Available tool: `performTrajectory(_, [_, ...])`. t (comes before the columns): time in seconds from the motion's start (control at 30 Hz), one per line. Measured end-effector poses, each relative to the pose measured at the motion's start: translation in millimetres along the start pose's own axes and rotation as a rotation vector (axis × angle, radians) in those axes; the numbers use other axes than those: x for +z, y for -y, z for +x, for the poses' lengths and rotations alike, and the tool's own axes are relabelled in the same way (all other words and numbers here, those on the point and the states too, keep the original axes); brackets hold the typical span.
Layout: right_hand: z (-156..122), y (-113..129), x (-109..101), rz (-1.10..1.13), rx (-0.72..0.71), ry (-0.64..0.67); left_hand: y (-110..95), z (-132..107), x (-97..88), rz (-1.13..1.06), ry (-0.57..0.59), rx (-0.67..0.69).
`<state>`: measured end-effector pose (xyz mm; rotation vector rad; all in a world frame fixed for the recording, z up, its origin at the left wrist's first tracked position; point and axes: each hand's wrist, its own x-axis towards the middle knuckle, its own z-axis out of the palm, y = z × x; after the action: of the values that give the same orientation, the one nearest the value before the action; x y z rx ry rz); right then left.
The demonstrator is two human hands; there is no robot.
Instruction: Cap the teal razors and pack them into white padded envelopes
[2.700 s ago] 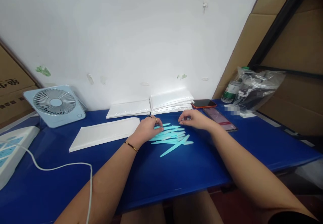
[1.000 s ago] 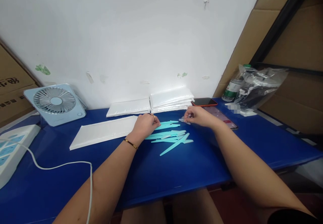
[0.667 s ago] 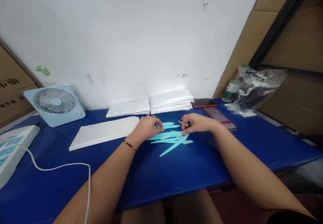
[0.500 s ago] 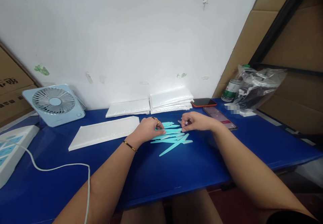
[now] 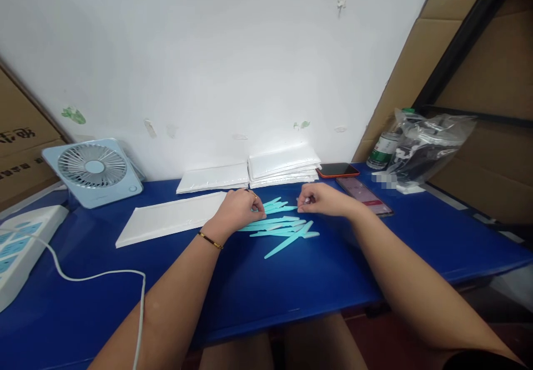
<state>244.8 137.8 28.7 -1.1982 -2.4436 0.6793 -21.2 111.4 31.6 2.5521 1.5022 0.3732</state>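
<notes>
Several turquoise eyebrow razors (image 5: 287,241) lie in a loose, overlapping pile on the blue table, two of them crossed at the near side. My left hand (image 5: 241,210) is closed at the pile's left end, thumb and fingers pinched on a razor; its fingers hide the part they hold. At the right end, my right hand (image 5: 317,199) pinches the tip of a razor between thumb and forefinger. A small pale bit shows among the right fingers, too small to name. Beside my left hand lies a flat white padded envelope (image 5: 166,218).
Two stacks of white envelopes (image 5: 212,178) stand against the wall. To the right are two phones (image 5: 363,195), a bottle (image 5: 383,150) and a clear plastic bag (image 5: 433,148). A fan (image 5: 95,167), a power strip (image 5: 25,242) and a white cable (image 5: 100,274) are at left.
My left hand has shifted slightly left and its fingers have drawn in, uncovering more razors. The far razors have fanned out a little. My right hand is nearly where it was.
</notes>
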Motion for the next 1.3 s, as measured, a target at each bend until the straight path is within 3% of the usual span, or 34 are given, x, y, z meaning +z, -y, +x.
performTrajectory(0.13, [7, 6, 15, -0.058, -0.023, 0.116, -10, -2, 1.7, 0.020, 0.100, -0.002])
performTrajectory(0.3, [8, 2, 16, -0.067, -0.016, 0.143, -10, 1, 3.5, 0.032, 0.099, -0.044])
performTrajectory(0.4, [4, -4, 6, -0.098, -0.004, 0.061, -2, 2, 1.3, 0.066, 0.034, -0.100])
performTrajectory(0.53, [-3, -6, -10, -0.127, 0.122, -0.103, 5, 1, -4.5, 0.039, -0.022, -0.169])
performTrajectory(0.6, [-6, -4, -14, -0.094, 0.141, -0.104, 2, 0, -6.7, 0.006, -0.013, -0.143])
performTrajectory(0.77, [-3, 5, -7, -0.045, 0.013, 0.145, -12, -3, -4.7, -0.016, 0.136, -0.019])
performTrajectory(0.93, [2, 7, 4, -0.063, -0.040, 0.278, -19, -3, 0.3, 0.006, 0.179, -0.047])
performTrajectory(1.03, [0, 7, 1, -0.067, -0.028, 0.236, -17, -2, -0.7, 0.006, 0.166, -0.057])
performTrajectory(1.2, [-6, -1, -13, -0.100, 0.120, -0.015, 0, -1, -6.4, 0.098, 0.067, -0.128])
performTrajectory(1.3, [-7, -5, -17, -0.097, 0.162, -0.109, 7, -3, -11.0, 0.068, 0.078, -0.156])
